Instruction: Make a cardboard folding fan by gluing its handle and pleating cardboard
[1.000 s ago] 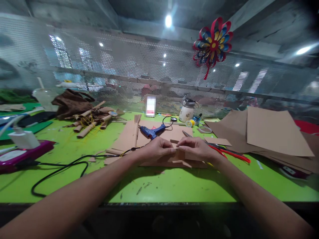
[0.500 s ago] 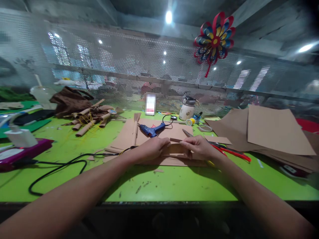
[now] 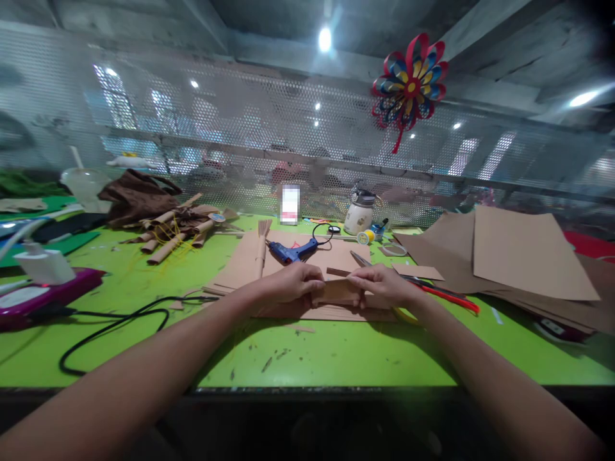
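My left hand (image 3: 293, 285) and my right hand (image 3: 382, 285) both grip a small piece of brown cardboard (image 3: 339, 291) between them, fingers curled over its two ends. The piece sits just above a stack of flat brown cardboard sheets (image 3: 331, 256) on the green table (image 3: 336, 352). A blue glue gun (image 3: 293, 251) lies on the sheets just behind my left hand. Red-handled scissors (image 3: 449, 296) lie to the right of my right hand.
Rolled cardboard tubes (image 3: 168, 234) lie at back left, large cardboard sheets (image 3: 523, 253) at right. A black cable (image 3: 115, 323) loops across the left. A white charger on a pink box (image 3: 43, 272), a white jar (image 3: 359, 218), and a paper pinwheel (image 3: 410, 80) on the mesh screen.
My hands have drawn slightly apart along the cardboard piece, from fingertips touching to gripping its two ends. The view shifted a little.
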Tool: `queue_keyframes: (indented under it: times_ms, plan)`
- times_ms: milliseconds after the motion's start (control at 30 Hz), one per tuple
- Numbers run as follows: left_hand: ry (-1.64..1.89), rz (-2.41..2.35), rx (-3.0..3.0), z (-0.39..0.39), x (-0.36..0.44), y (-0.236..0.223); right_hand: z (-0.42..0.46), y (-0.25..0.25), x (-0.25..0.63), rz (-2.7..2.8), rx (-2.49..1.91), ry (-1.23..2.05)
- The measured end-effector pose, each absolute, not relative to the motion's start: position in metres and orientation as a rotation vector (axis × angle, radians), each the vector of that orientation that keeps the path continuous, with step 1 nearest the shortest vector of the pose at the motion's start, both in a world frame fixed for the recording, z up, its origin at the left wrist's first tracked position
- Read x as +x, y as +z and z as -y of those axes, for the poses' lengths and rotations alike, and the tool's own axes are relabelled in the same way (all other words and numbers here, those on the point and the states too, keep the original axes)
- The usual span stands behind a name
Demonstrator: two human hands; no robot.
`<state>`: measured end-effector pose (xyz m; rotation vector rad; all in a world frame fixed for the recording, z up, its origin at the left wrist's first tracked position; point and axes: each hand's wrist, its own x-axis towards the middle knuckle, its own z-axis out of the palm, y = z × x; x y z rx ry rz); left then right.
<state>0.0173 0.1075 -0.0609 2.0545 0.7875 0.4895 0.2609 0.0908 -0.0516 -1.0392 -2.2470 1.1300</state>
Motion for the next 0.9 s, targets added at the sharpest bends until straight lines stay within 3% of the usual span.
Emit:
queue_keyframes:
  times_ms: [133, 300, 567, 900]
  plan:
    - [0.483, -0.791, 2.079, -0.110, 0.015, -0.059, -0.090, -0.051, 0.262, 2.229, -0.953, 1.280]
    - [0.497, -0.758, 2.028, -0.109, 0.014, -0.054, -0.088, -0.052, 0.258, 2.227, -0.971, 1.232]
    - [0.626, -0.882, 2.351, -0.109, 0.023, -0.060, -0.089, -0.057, 0.249, 2.333, -0.942, 0.542]
    - [0.613, -0.941, 2.372, -0.113, 0.033, -0.069, -0.092, -0.063, 0.237, 2.256, -1.106, 0.521]
